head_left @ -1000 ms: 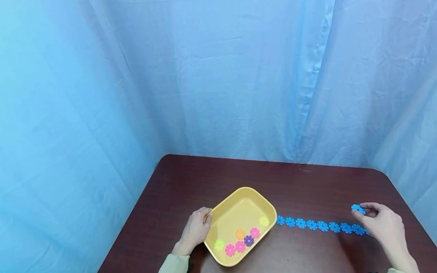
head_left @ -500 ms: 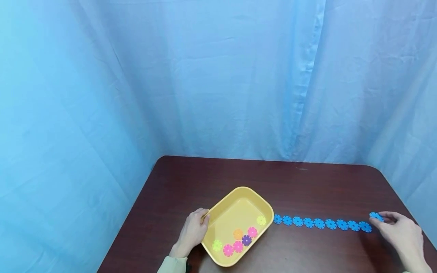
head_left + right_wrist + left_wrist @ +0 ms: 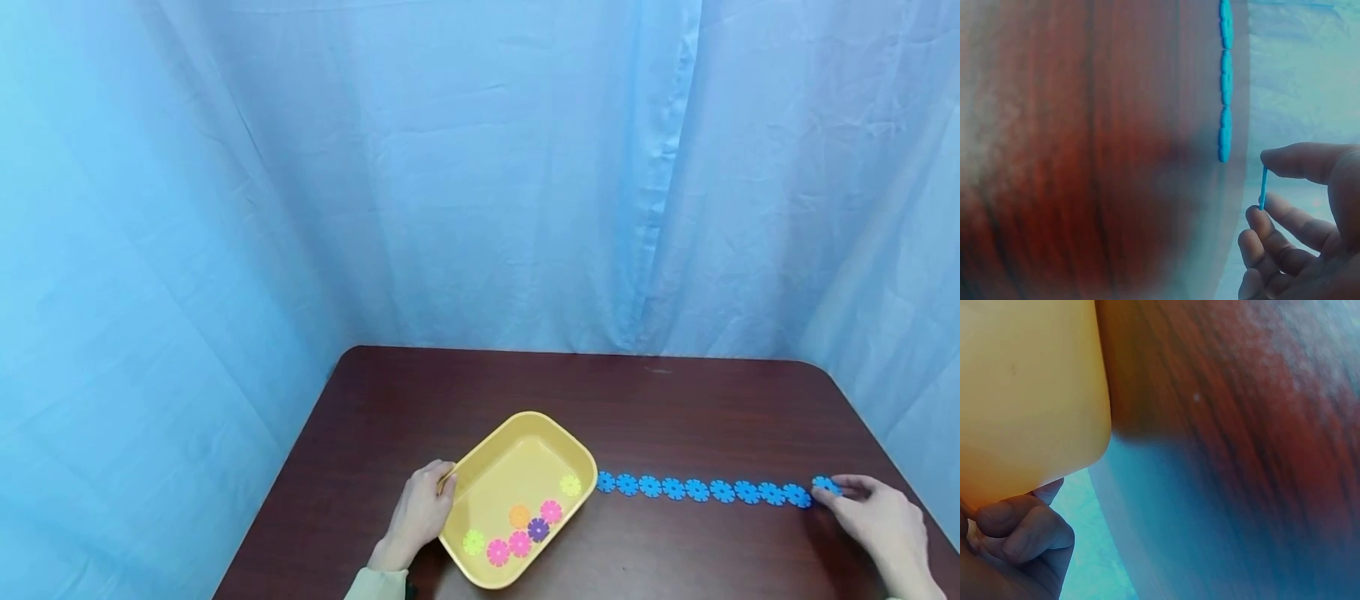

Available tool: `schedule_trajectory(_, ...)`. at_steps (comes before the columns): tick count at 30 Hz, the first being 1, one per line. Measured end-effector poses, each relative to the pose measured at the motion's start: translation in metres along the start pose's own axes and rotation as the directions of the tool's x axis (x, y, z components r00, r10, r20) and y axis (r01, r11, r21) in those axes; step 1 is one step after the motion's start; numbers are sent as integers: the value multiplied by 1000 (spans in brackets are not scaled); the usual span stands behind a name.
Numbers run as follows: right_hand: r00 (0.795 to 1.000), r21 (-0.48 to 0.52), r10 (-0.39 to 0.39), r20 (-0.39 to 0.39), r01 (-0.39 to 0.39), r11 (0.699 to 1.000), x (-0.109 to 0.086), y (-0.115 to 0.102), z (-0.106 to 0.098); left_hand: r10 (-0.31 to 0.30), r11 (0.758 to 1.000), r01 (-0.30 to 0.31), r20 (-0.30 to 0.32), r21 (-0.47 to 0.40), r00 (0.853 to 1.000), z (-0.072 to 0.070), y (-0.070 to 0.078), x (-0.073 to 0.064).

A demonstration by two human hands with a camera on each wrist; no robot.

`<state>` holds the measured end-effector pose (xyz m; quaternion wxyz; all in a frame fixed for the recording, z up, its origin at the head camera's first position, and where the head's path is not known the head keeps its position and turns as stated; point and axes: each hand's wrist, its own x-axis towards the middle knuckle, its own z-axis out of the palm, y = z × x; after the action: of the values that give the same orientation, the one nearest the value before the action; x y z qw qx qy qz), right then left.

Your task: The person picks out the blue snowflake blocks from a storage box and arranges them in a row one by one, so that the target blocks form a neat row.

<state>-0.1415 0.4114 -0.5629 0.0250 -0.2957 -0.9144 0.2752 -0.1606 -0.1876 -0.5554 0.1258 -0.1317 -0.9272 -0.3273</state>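
My left hand (image 3: 417,512) grips the rim of a yellow plastic tray (image 3: 491,442) at its left side; the left wrist view shows the fingers curled at the tray's edge. Inside lie several flower-shaped discs: pink, yellow, an orange disc (image 3: 520,517) and a purple disc (image 3: 537,529). To the tray's right a row of blue discs (image 3: 696,490) runs across the table. Past its right end my right hand (image 3: 881,517) pinches another blue disc (image 3: 825,486) between thumb and fingers. In the right wrist view that disc (image 3: 1264,187) appears edge-on, apart from the row.
The dark brown wooden table (image 3: 465,387) has rounded far corners. Light blue curtains (image 3: 480,208) hang behind it and at both sides. The right end of the row lies near the table's right edge.
My right hand has carried the blue disc rightward past the row's end, then lowered it slightly. The left hand keeps its grip on the tray. The whole view has shifted a little.
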Motion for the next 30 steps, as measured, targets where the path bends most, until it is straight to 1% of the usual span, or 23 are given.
schedule_trajectory(2,1000,-11,0,9,1,1000,1,3,1,9,1000,-9,-5,5,1000,0,0,0)
schedule_trajectory(6,999,-41,-11,37,13,999,2,9,5,3,1000,-3,1,-8,1000,0,0,0)
schedule_trajectory(8,999,-49,-9,52,12,999,3,10,7,-11,1000,11,6,-15,1000,0,0,0)
schedule_trajectory(10,998,-57,-5,63,9,998,4,11,9,-7,1000,8,4,-12,1000,0,0,0)
schedule_trajectory(13,998,-64,7,61,-4,998,5,13,10,-6,1000,6,0,-9,1000,-1,0,0)
schedule_trajectory(17,999,-66,15,47,-12,998,5,14,7,2,1000,-2,0,-7,1000,-1,1,0)
schedule_trajectory(22,998,-61,38,54,-35,998,3,12,2,5,1000,-5,-6,-6,1000,-1,0,-1)
schedule_trajectory(26,998,-70,31,54,-27,997,3,11,-3,8,1000,-8,-9,-1,1000,-1,0,0)
schedule_trajectory(30,998,-70,25,53,-21,997,1,9,-6,-1,1000,1,4,9,1000,0,-1,1)
